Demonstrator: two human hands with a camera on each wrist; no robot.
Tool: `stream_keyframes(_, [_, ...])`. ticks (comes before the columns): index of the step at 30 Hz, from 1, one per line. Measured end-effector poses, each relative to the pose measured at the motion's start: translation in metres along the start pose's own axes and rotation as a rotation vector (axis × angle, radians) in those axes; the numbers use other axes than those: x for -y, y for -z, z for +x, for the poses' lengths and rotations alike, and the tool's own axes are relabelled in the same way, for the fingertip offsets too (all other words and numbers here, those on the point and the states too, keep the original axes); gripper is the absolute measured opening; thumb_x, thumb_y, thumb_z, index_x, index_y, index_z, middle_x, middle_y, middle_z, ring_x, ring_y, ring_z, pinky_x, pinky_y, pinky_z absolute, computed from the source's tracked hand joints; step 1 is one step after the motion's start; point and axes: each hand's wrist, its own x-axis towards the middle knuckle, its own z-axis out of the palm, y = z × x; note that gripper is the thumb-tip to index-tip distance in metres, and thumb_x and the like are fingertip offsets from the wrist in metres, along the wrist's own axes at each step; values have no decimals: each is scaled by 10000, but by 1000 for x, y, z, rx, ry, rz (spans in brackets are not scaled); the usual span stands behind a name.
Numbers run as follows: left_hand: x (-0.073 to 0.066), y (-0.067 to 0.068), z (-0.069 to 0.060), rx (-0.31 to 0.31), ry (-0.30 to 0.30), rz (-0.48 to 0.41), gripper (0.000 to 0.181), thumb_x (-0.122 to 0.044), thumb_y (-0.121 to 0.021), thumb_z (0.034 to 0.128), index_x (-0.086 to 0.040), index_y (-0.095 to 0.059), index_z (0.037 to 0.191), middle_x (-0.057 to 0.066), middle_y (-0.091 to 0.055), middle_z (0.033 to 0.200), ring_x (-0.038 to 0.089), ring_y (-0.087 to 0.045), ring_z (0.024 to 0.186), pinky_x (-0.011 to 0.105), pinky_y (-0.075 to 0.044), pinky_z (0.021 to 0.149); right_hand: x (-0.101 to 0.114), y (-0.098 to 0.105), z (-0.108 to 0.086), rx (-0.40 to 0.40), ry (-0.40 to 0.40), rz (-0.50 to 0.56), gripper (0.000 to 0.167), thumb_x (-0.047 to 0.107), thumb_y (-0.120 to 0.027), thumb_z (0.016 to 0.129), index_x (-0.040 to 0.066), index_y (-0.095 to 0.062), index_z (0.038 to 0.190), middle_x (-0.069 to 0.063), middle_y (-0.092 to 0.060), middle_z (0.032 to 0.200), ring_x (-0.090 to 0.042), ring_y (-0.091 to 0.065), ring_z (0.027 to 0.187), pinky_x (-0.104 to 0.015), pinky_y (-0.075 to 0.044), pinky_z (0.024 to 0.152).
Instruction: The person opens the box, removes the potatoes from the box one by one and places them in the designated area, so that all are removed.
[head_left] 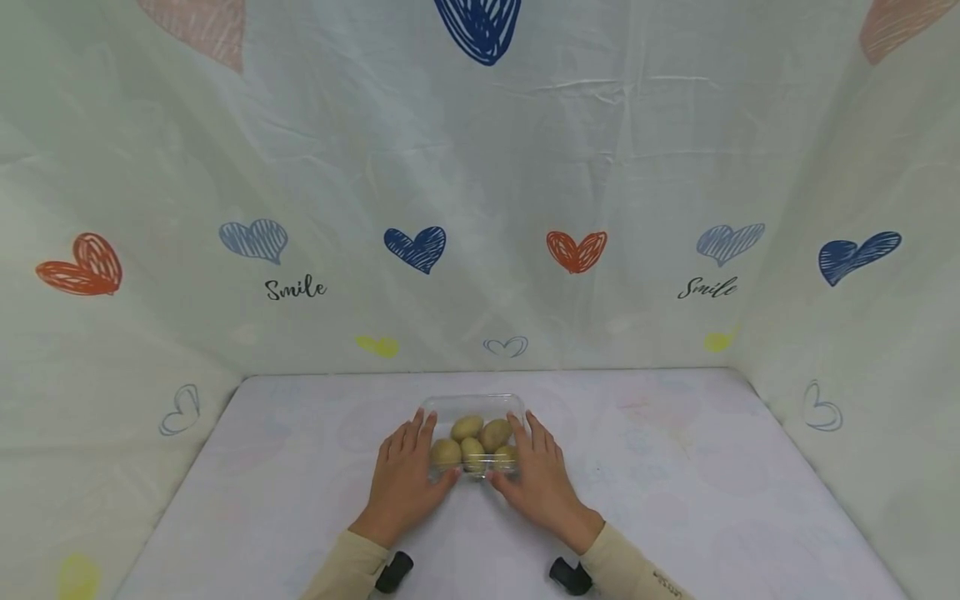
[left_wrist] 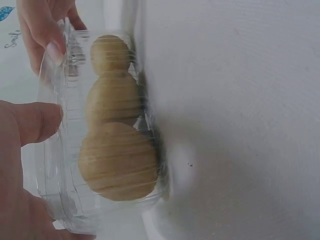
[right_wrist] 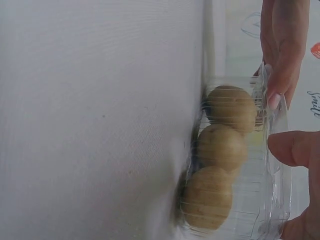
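The left hand (head_left: 406,482) and right hand (head_left: 544,482) grip a clear box (head_left: 476,403) between them, yellowish potatoes (head_left: 472,448) inside.

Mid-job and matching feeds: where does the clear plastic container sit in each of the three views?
Head: clear plastic container in the lower middle, between the left hand and the right hand.
Left wrist: left of centre, running nearly top to bottom.
Right wrist: right of centre, from the upper part down to the bottom edge.
Shared landmark: the row of three potatoes along its near side.
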Motion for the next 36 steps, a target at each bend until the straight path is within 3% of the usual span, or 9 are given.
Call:
stream_keyframes(10, [-2,2,-1,-18,-1,14,827,-418,-760,919,61,-471,1529,303,-471,1565,494,-489,1385,640,-397,1129,-2,0,1,-26,-1,-30,798,265,-811,876,-51,-463,1520,-371,-435,1509,-550,-454,1367,-707,-406,1066])
stream_keyframes(21, [-2,9,1,33,90,-35,880,-480,-840,855,-5,-525,1526,227,-490,1589,443,-480,1399,622,-383,1141,-6,4,2,-27,40,-238,738,410,-821,893,44,-571,1483,-283,-562,1471,-431,-557,1325,-636,-449,1061])
stream_keyframes(36, [0,11,2,15,85,1,873,-514,-864,820,-48,-574,1499,204,-542,1554,414,-549,1324,608,-415,1109,-12,6,6,-35,107,-436,681,525,-752,917,115,-626,1447,-213,-644,1415,-345,-610,1259,-514,-480,1049])
